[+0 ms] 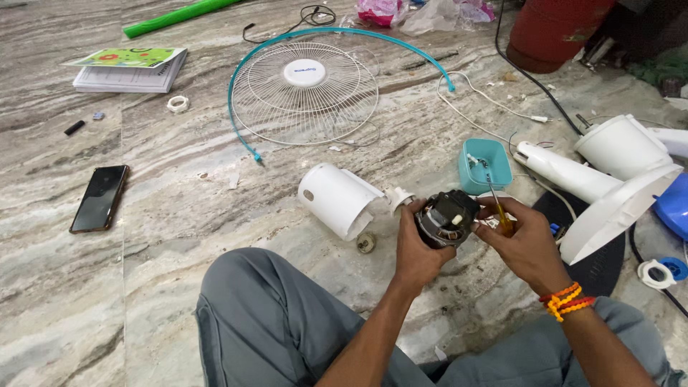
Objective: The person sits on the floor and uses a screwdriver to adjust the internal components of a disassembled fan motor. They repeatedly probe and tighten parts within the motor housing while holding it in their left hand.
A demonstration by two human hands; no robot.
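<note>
My left hand (pixel 414 252) grips a black fan motor (pixel 447 217) from its left side, holding it up above my grey-trousered legs. My right hand (pixel 523 240) holds a yellow-handled screwdriver (pixel 499 211) beside the motor, with its shaft pointing up toward a small teal tray (pixel 494 154). A white motor housing (pixel 337 199) lies on the marble floor just left of the motor, with a small round part (pixel 366 242) in front of it.
A white fan grille (pixel 304 93) with a teal rim ring (pixel 337 32) lies further out. The white fan stand and base (pixel 609 186) sit at right. A black phone (pixel 100 198), a book (pixel 129 68), a green tube (pixel 175 16), a tape roll (pixel 178 104) and cables lie around.
</note>
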